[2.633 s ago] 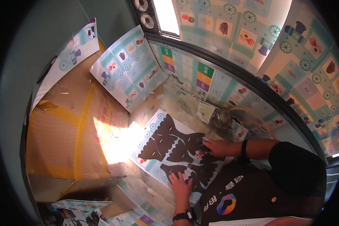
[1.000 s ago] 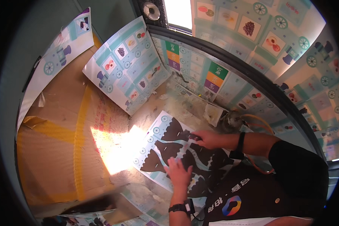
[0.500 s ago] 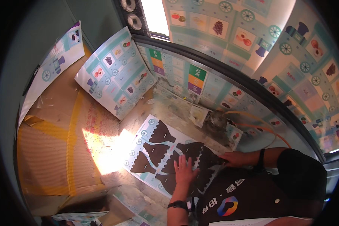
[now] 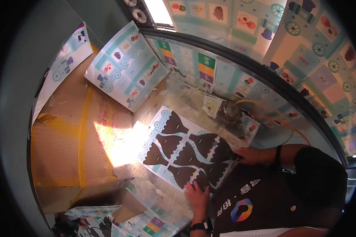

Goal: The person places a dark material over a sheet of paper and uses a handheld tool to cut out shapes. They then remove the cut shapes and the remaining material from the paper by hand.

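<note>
A printed sheet in pale blue and white lies flat on the bench, crossed by several dark brown dress-shaped pieces with scalloped edges and small slits. My left hand rests with fingers spread on the sheet's near edge, at the lowest brown piece. At the sheet's right end my right hand is closed beside the brown pieces. Something small and dark shows at its fingertips, too hidden to name.
A large taped cardboard box stands at left. Behind the sheet, a printed board leans upright. Orange hoses run near a dirty round fitting. More printed sheets lie at the near left. Bright sunlight falls beside the work sheet.
My left hand has slid from the middle of the brown pieces toward me to the sheet's near edge. The right hand stays at the right end. The whole view has shifted slightly.
</note>
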The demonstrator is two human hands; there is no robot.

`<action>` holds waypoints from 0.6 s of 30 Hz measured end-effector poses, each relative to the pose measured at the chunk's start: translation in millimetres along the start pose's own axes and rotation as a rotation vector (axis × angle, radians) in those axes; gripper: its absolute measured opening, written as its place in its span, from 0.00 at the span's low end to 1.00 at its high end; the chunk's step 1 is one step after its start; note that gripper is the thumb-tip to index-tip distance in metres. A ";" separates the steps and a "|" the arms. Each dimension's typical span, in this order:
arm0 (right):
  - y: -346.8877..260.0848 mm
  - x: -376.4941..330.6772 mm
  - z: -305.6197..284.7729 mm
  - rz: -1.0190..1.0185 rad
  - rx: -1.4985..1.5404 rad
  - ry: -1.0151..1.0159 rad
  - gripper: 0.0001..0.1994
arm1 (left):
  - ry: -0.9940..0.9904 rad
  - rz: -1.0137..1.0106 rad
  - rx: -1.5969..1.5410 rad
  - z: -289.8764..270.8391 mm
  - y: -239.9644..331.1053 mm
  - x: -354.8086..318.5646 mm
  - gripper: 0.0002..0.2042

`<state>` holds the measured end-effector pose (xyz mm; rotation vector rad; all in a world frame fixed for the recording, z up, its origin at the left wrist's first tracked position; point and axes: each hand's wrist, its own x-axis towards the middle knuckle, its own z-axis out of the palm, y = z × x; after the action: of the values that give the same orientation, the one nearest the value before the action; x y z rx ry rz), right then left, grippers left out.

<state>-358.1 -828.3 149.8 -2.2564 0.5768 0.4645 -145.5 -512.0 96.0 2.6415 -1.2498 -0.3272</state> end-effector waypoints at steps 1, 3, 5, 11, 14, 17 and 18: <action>1.2 -0.7 1.0 0.006 -0.017 0.004 0.32 | -0.041 0.085 -0.032 5.0 3.9 1.3 0.40; 2.3 -1.2 1.3 0.006 -0.040 0.001 0.33 | -0.079 0.159 -0.067 16.5 15.3 4.1 0.40; 0.9 -0.5 -0.1 -0.036 -0.041 -0.013 0.31 | -0.029 0.509 0.059 29.8 31.9 8.0 0.39; -17.7 4.9 -9.7 -0.153 -0.059 0.036 0.30 | -0.155 0.410 0.057 25.6 43.4 -3.7 0.39; -32.4 12.5 -16.2 -0.179 -0.056 0.031 0.30 | -0.133 0.198 -0.070 8.8 33.3 -7.5 0.42; -44.8 22.3 -21.8 -0.174 -0.049 0.016 0.30 | -0.073 -0.086 -0.003 -6.4 11.2 0.1 0.43; -47.4 24.5 -23.1 -0.194 -0.045 0.020 0.30 | -0.057 -0.085 0.019 -10.1 0.6 7.0 0.43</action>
<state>-308.9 -822.5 180.3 -2.3337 0.3559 0.3611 -138.8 -516.9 105.1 2.7246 -1.1642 -0.4084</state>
